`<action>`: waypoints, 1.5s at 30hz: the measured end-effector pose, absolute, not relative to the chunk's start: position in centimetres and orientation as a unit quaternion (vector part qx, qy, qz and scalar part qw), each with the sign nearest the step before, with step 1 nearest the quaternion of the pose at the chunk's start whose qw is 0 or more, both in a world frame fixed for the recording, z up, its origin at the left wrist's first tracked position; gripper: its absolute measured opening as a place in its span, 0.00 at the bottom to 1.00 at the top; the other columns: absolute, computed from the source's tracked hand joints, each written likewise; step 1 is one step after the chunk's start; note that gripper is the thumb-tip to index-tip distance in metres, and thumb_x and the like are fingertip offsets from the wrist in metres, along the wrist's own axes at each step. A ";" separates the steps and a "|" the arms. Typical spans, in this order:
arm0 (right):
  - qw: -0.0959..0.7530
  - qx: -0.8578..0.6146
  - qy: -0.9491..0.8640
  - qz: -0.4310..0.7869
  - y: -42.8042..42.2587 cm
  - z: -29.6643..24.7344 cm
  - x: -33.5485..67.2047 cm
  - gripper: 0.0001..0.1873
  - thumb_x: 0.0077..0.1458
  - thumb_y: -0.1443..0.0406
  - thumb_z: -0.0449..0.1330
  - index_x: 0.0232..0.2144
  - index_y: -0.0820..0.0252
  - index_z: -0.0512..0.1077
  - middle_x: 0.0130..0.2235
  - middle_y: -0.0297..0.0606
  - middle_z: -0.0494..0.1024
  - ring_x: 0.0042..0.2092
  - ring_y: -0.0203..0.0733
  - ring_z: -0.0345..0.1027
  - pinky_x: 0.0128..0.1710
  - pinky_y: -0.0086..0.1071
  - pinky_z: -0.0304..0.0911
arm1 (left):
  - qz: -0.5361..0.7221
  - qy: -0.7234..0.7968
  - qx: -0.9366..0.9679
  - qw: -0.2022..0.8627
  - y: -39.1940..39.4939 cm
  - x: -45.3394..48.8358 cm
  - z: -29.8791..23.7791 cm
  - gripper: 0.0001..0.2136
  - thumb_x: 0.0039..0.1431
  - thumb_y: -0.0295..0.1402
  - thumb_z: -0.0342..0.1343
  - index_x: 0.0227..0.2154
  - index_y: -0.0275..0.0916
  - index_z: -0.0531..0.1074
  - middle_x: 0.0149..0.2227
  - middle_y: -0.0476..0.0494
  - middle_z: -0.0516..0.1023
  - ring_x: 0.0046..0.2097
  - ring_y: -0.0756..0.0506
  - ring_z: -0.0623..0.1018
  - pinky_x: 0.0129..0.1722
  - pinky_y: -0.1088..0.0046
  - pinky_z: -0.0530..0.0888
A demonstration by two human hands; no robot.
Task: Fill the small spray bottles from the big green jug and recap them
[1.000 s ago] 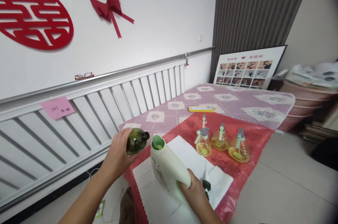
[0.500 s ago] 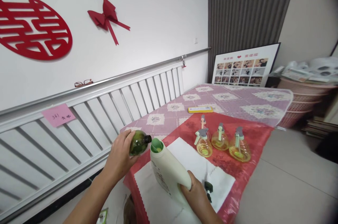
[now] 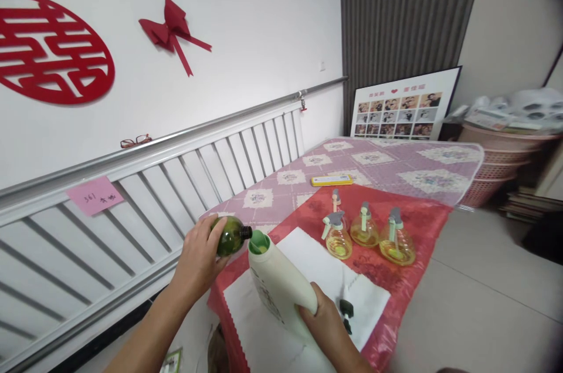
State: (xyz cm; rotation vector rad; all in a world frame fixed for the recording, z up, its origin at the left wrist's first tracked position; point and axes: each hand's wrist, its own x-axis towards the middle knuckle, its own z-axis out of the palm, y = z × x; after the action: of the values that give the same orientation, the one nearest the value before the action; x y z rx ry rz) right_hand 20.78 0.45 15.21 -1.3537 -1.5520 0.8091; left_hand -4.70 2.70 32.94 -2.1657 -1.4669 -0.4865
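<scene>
Looking out from the wearer's head, facing forward and tilting down across the desk. Shooting from close by, just above and behind the left hand and right hand, and catching both low in the centre of the frame. Viewing the near side of the desk steeply and the far end at a flatter slant. Taking in a wide sweep: reaching past the radiator to the white wall at upper left, to the grey ribbed backdrop at upper right, and down to the floor at lower right. Darkening toward the upper-right corner.
</scene>
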 end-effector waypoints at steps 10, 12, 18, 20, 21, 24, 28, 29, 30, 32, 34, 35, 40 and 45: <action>0.443 -0.550 -0.628 0.326 0.4 15.2 20.9 0.02 0.44 0.66 0.51 0.25 0.53 0.63 0.24 0.31 0.74 0.28 0.41 0.69 0.28 0.29 0.61 | -0.154 -0.533 -0.785 0.276 2.7 -4.3 33.5 0.30 0.51 0.28 0.58 0.57 0.43 0.56 0.57 0.36 0.63 0.58 0.34 0.63 0.53 0.52 0.66; 0.443 -0.549 -0.629 0.326 0.4 15.2 20.8 0.02 0.44 0.67 0.51 0.25 0.53 0.63 0.24 0.31 0.73 0.28 0.41 0.69 0.28 0.29 0.61 | -0.148 -0.534 -0.784 0.281 2.6 -4.2 33.6 0.30 0.51 0.28 0.57 0.57 0.43 0.56 0.57 0.35 0.63 0.58 0.34 0.63 0.53 0.52 0.65; 0.447 -0.549 -0.626 0.325 0.4 15.3 20.8 0.03 0.44 0.67 0.52 0.25 0.53 0.62 0.24 0.31 0.74 0.28 0.41 0.69 0.28 0.29 0.61 | -0.142 -0.532 -0.784 0.287 2.4 -4.0 33.9 0.29 0.52 0.28 0.57 0.57 0.43 0.57 0.57 0.35 0.64 0.58 0.33 0.63 0.53 0.51 0.66; 0.449 -0.547 -0.626 0.327 0.4 15.3 20.8 0.03 0.44 0.67 0.52 0.25 0.53 0.63 0.24 0.30 0.74 0.28 0.41 0.70 0.28 0.29 0.62 | -0.143 -0.530 -0.785 0.288 2.4 -4.0 34.0 0.29 0.52 0.28 0.57 0.57 0.43 0.57 0.57 0.35 0.64 0.58 0.33 0.63 0.53 0.51 0.66; 0.450 -0.547 -0.625 0.328 0.3 15.3 20.8 0.03 0.44 0.67 0.52 0.25 0.53 0.63 0.24 0.30 0.74 0.28 0.41 0.70 0.28 0.28 0.62 | -0.142 -0.529 -0.785 0.288 2.4 -4.0 34.1 0.29 0.52 0.28 0.57 0.57 0.43 0.57 0.57 0.35 0.64 0.58 0.33 0.63 0.53 0.51 0.66; 0.452 -0.545 -0.625 0.330 0.3 15.2 20.9 0.04 0.44 0.68 0.52 0.25 0.53 0.63 0.24 0.30 0.74 0.28 0.40 0.70 0.28 0.28 0.62 | -0.137 -0.528 -0.786 0.290 2.4 -3.9 34.2 0.29 0.51 0.27 0.57 0.57 0.42 0.57 0.57 0.35 0.64 0.58 0.33 0.63 0.53 0.51 0.66; 0.450 -0.546 -0.626 0.329 0.4 15.2 20.9 0.03 0.44 0.67 0.52 0.25 0.53 0.64 0.24 0.31 0.74 0.28 0.41 0.70 0.28 0.28 0.62 | -0.134 -0.527 -0.785 0.296 2.3 -3.9 34.3 0.29 0.51 0.27 0.57 0.57 0.42 0.58 0.57 0.35 0.64 0.58 0.33 0.63 0.53 0.51 0.66; 0.450 -0.545 -0.626 0.328 0.3 15.2 20.9 0.03 0.44 0.67 0.52 0.25 0.53 0.64 0.24 0.31 0.74 0.28 0.41 0.70 0.28 0.28 0.62 | -0.134 -0.527 -0.785 0.296 2.4 -3.9 34.3 0.29 0.51 0.27 0.57 0.57 0.42 0.58 0.58 0.35 0.63 0.59 0.33 0.63 0.53 0.51 0.65; 0.450 -0.545 -0.626 0.328 0.3 15.2 20.9 0.03 0.44 0.67 0.52 0.26 0.53 0.64 0.25 0.31 0.74 0.29 0.41 0.70 0.29 0.29 0.62 | -0.133 -0.527 -0.785 0.297 2.4 -3.9 34.2 0.29 0.51 0.27 0.57 0.57 0.43 0.57 0.58 0.35 0.63 0.59 0.33 0.63 0.53 0.51 0.65; 0.450 -0.546 -0.626 0.327 0.3 15.1 20.9 0.03 0.44 0.67 0.52 0.26 0.53 0.64 0.25 0.31 0.74 0.29 0.41 0.70 0.29 0.29 0.62 | -0.130 -0.526 -0.785 0.300 2.4 -3.9 34.2 0.29 0.52 0.27 0.57 0.57 0.42 0.57 0.58 0.35 0.63 0.59 0.33 0.63 0.53 0.51 0.65; 0.450 -0.547 -0.626 0.327 0.4 15.1 20.9 0.03 0.44 0.67 0.52 0.26 0.53 0.64 0.25 0.31 0.74 0.29 0.41 0.70 0.29 0.29 0.62 | -0.127 -0.523 -0.785 0.307 2.4 -4.0 34.2 0.29 0.52 0.27 0.57 0.57 0.42 0.57 0.58 0.35 0.63 0.59 0.33 0.62 0.53 0.51 0.65; 0.449 -0.547 -0.626 0.327 0.4 15.1 20.9 0.03 0.44 0.67 0.52 0.25 0.53 0.63 0.25 0.31 0.74 0.29 0.41 0.70 0.29 0.29 0.62 | -0.126 -0.521 -0.785 0.311 2.4 -4.0 34.2 0.28 0.52 0.27 0.56 0.57 0.42 0.57 0.58 0.34 0.63 0.59 0.33 0.62 0.53 0.51 0.65; 0.451 -0.547 -0.624 0.328 0.4 15.2 20.9 0.02 0.44 0.66 0.52 0.24 0.53 0.62 0.24 0.30 0.73 0.28 0.41 0.69 0.28 0.29 0.62 | -0.125 -0.518 -0.781 0.326 2.5 -4.0 34.2 0.28 0.52 0.26 0.56 0.57 0.43 0.57 0.58 0.35 0.63 0.59 0.33 0.63 0.53 0.51 0.66; 0.451 -0.548 -0.623 0.329 0.4 15.3 20.9 0.02 0.44 0.66 0.52 0.24 0.53 0.63 0.24 0.31 0.73 0.28 0.41 0.70 0.29 0.29 0.62 | -0.123 -0.513 -0.782 0.331 2.5 -4.0 34.2 0.30 0.50 0.26 0.56 0.57 0.43 0.57 0.58 0.34 0.63 0.59 0.32 0.63 0.53 0.51 0.65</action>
State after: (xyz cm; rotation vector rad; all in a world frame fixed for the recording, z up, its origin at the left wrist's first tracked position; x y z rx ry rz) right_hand 20.86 0.39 15.28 -1.3538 -1.5407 0.8119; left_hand -4.00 2.50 34.16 -2.0445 -1.3410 -0.3212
